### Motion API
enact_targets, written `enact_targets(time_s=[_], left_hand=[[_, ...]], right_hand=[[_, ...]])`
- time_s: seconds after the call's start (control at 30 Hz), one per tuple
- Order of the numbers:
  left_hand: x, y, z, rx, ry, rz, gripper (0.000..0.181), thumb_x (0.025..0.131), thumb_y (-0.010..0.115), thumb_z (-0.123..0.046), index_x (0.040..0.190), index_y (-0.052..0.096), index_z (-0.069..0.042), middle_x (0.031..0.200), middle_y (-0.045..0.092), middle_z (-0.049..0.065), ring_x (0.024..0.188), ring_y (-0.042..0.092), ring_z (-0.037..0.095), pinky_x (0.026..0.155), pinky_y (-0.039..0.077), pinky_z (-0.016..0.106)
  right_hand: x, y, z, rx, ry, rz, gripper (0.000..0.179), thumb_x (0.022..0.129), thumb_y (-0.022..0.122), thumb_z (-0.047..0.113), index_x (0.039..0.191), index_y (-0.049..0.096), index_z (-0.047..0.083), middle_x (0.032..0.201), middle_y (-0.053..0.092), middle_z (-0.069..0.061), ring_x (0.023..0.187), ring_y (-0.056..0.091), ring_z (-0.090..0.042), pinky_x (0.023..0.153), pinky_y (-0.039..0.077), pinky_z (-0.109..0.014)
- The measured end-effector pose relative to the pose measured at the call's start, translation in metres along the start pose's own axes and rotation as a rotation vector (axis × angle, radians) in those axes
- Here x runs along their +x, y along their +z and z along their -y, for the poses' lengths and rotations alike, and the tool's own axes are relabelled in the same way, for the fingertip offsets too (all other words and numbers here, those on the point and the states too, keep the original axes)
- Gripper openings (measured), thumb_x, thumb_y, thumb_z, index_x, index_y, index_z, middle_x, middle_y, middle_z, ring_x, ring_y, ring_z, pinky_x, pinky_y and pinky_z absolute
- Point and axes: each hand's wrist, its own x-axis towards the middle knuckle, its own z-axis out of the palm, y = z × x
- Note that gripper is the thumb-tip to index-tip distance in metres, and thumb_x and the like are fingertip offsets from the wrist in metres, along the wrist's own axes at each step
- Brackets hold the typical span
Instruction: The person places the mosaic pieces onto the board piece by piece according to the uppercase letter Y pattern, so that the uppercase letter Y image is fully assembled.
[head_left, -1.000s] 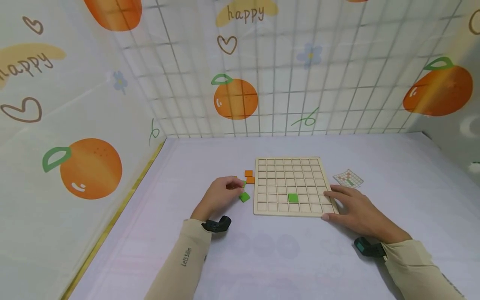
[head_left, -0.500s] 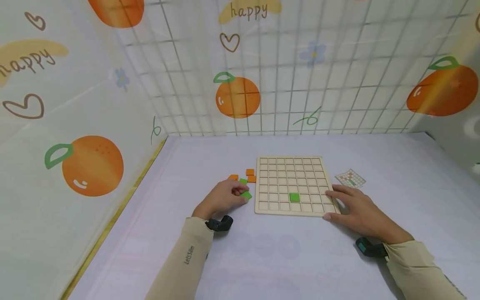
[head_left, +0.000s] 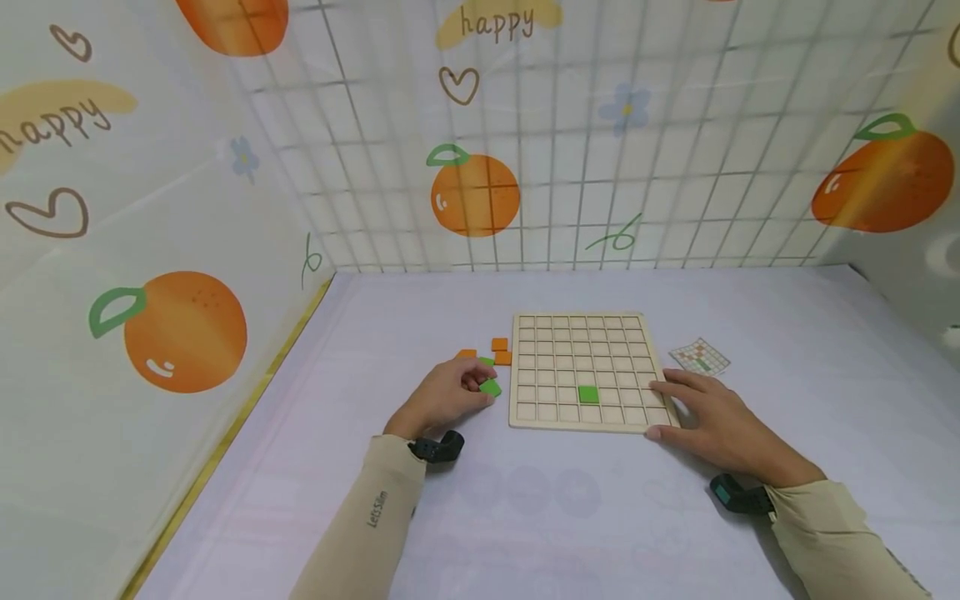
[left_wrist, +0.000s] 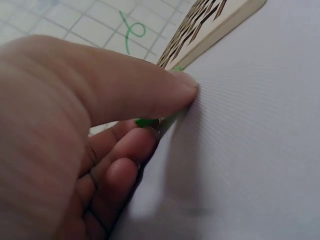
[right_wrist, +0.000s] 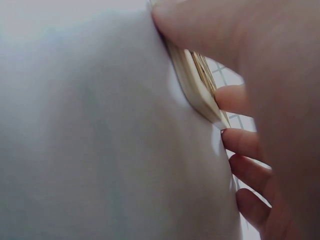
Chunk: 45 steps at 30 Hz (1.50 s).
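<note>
My left hand (head_left: 447, 393) pinches a green square tile (head_left: 490, 387) between thumb and fingers, just left of the wooden grid board (head_left: 551, 362). In the left wrist view, a bit of a green tile (left_wrist: 146, 122) shows below the thumb; most of it is hidden. A second green tile (head_left: 588, 395) lies in one cell of the board's lower part. My right hand (head_left: 716, 423) holds the board's near right corner, thumb at the front edge and index finger over the right rim. The right wrist view shows the board's corner (right_wrist: 192, 85) between thumb and fingers.
Orange tiles (head_left: 499, 344) lie left of the board, and another green tile (head_left: 487, 362) sits partly behind the left fingers. A small card with a coloured grid pattern (head_left: 700, 357) rests right of the board. Printed cloth walls enclose the white table (head_left: 525, 517).
The left hand has moved slightly toward the near green tile, its thumb coming down beside it; the tile has shifted a little. The right hand stays at the board's corner.
</note>
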Motion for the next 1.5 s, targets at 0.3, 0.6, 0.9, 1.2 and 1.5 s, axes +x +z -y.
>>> enact_targets(time_s=[0.3,0.6,0.9,1.2,1.5], left_hand=[[0.0001,0.0017,0.0026,-0.028,0.021,-0.028,0.031,0.088,0.076,-0.014,0.118,0.069,-0.018,0.097,0.062,-0.002,0.090,0.057,0.017,0.081,0.048,0.034],[0.0003,0.0024,0.0025,0.023,0.009,-0.092,0.031,0.091,0.071,-0.014,0.122,0.071,-0.020,0.099,0.065,-0.007,0.091,0.059,0.015,0.083,0.049,0.036],[0.0015,0.0025,0.0037,-0.007,-0.033,-0.131,0.027,0.093,0.069,-0.018,0.120,0.072,-0.025,0.104,0.066,-0.008,0.095,0.059,0.015,0.087,0.048,0.038],[0.0052,0.0014,0.0064,-0.224,-0.068,-0.197,0.027,0.093,0.069,-0.013,0.118,0.073,-0.025,0.108,0.067,-0.004,0.098,0.060,0.019,0.092,0.046,0.040],[0.0054,0.0024,0.0000,-0.403,-0.079,-0.190,0.030,0.097,0.063,-0.003,0.124,0.069,-0.013,0.115,0.065,0.007,0.095,0.068,0.019,0.086,0.055,0.031]], right_hand=[[0.0007,-0.0001,0.0010,-0.011,0.029,0.008,0.084,0.083,0.069,0.067,0.141,0.057,0.007,0.151,0.039,-0.023,0.136,0.033,-0.049,0.102,0.029,-0.069],[0.0003,-0.0005,0.0028,-0.007,0.031,0.013,0.082,0.084,0.070,0.064,0.141,0.056,0.007,0.151,0.039,-0.023,0.137,0.033,-0.049,0.103,0.029,-0.069],[0.0004,0.0004,0.0026,-0.014,0.032,0.006,0.082,0.083,0.070,0.065,0.140,0.057,0.008,0.151,0.040,-0.023,0.136,0.034,-0.049,0.103,0.029,-0.069],[0.0002,0.0001,0.0008,-0.012,0.023,0.000,0.081,0.084,0.070,0.064,0.141,0.057,0.008,0.150,0.041,-0.023,0.136,0.034,-0.049,0.102,0.030,-0.069],[0.0009,0.0005,0.0014,-0.015,0.026,-0.001,0.080,0.083,0.071,0.063,0.140,0.058,0.007,0.150,0.042,-0.023,0.135,0.034,-0.049,0.102,0.030,-0.069]])
